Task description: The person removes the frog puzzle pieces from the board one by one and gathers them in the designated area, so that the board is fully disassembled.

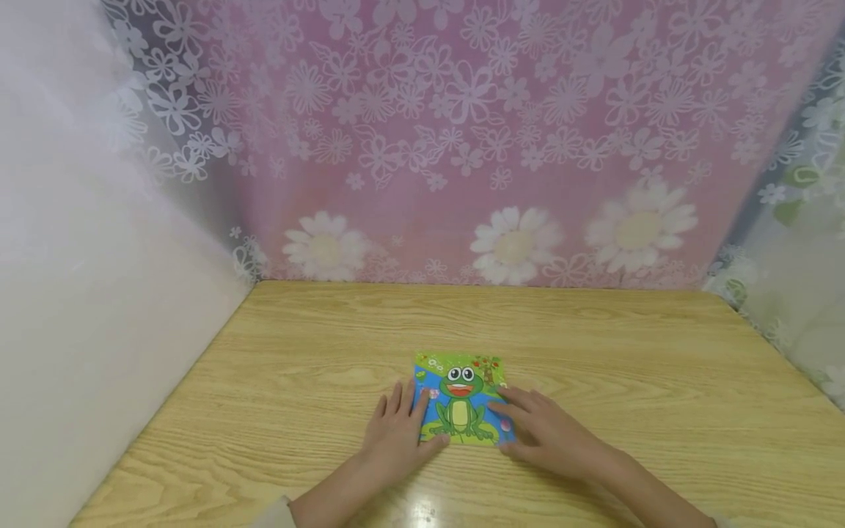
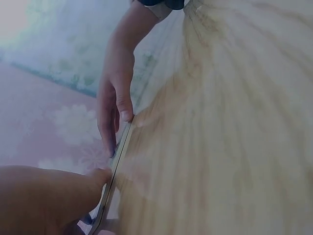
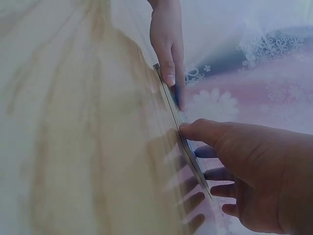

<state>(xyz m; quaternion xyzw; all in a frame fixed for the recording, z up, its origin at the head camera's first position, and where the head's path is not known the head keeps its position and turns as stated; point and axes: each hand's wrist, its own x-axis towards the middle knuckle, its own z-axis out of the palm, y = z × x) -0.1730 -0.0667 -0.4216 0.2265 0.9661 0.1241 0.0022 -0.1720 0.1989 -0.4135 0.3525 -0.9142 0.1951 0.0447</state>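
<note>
The worktop (image 1: pixel 264 411) had a pale yellow-brown surface with a wood-grain pattern, its fine lines running mostly from side to side in the head view. Its far edge ran straight, and its 2 side edges spread apart toward the near end. A bright glare showed on the near middle of the surface, and both wrist views caught reflections and darker patches on it. Directly on the worktop, toward its near side, 1 thin, roughly square picture board (image 1: pixel 460 411) lay flat, its green frog facing up.
</note>
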